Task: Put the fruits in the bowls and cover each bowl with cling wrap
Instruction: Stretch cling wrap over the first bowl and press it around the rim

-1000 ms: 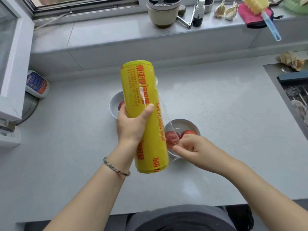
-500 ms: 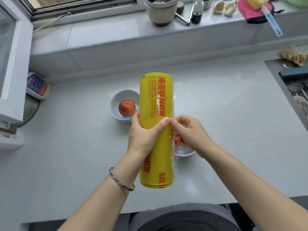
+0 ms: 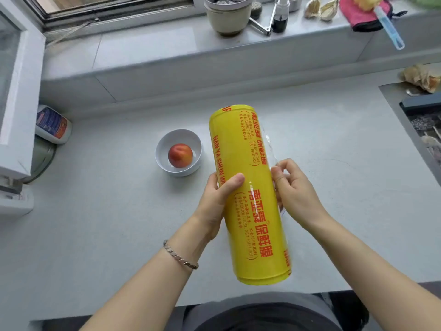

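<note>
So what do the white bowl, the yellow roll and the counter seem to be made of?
White bowl: glazed ceramic or perhaps melamine; smooth, glossy, with soft highlights. Yellow roll: thin plastic film wound tight, shiny, a clear loose edge along its right side. Counter: pale grey stone or composite, matte and even.

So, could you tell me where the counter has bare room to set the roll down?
Bare counter lies between the bowl and the bottle on the left, and between the roll and the sink on the right. The windowsill's right half is crowded.
</note>
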Demonstrator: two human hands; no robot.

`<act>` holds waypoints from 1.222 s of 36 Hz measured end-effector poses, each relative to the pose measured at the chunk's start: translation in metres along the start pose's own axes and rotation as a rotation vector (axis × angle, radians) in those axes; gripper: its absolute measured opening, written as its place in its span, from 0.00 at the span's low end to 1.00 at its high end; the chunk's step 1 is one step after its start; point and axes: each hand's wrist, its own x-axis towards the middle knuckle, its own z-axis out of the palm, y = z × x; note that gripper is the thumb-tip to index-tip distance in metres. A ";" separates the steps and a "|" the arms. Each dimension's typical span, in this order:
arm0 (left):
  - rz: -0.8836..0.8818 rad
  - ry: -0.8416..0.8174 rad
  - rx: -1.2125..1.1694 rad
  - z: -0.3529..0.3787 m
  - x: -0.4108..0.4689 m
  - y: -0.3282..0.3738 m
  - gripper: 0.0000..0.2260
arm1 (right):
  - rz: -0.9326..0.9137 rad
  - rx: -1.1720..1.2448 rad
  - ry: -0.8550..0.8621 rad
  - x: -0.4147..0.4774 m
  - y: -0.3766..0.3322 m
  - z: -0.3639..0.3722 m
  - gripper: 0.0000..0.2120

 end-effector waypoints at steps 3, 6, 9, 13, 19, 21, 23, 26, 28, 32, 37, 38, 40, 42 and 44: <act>0.003 0.055 -0.015 0.006 0.002 -0.003 0.44 | -0.072 -0.089 0.180 -0.003 0.004 0.000 0.10; 0.053 0.109 0.034 0.006 0.005 -0.004 0.38 | -0.065 -0.150 0.255 -0.003 0.010 0.003 0.11; 0.111 0.168 0.134 0.006 0.006 -0.002 0.33 | -0.089 -0.225 0.328 0.001 0.016 0.001 0.10; 0.217 0.335 0.256 0.002 0.006 0.000 0.40 | -0.189 -0.243 0.385 0.002 0.010 -0.014 0.07; 0.217 0.593 0.841 0.004 0.008 0.005 0.50 | -0.202 -0.298 0.381 0.006 0.022 -0.021 0.07; 0.181 0.593 0.876 0.007 0.011 0.006 0.50 | -0.159 -0.265 0.378 0.009 0.026 -0.020 0.08; 0.140 0.567 0.835 0.000 0.015 0.002 0.51 | -0.104 -0.218 0.333 0.011 0.029 -0.018 0.11; 0.089 0.520 0.634 -0.014 0.016 0.000 0.50 | -0.001 -0.058 0.153 0.016 0.030 -0.010 0.12; 0.025 0.471 0.515 -0.021 0.012 -0.003 0.44 | 0.090 0.039 0.039 0.019 0.028 -0.003 0.12; -0.063 0.428 0.461 -0.027 0.012 -0.009 0.46 | 0.242 0.219 -0.153 0.019 0.016 0.015 0.11; 0.006 0.394 0.472 -0.023 0.008 -0.010 0.44 | 0.226 0.132 -0.193 0.017 0.010 0.024 0.12; 0.015 0.371 0.435 -0.025 0.008 -0.009 0.42 | 0.229 0.135 -0.194 0.017 0.010 0.022 0.12; -0.001 0.316 0.309 -0.027 0.008 -0.005 0.30 | 0.241 0.116 -0.180 0.016 0.005 0.018 0.12; -0.058 0.237 0.225 -0.030 0.008 -0.002 0.23 | 0.254 0.140 -0.154 0.016 0.002 0.012 0.12; -0.077 0.173 0.167 -0.031 0.007 -0.001 0.25 | 0.272 0.195 -0.153 0.014 0.001 0.007 0.12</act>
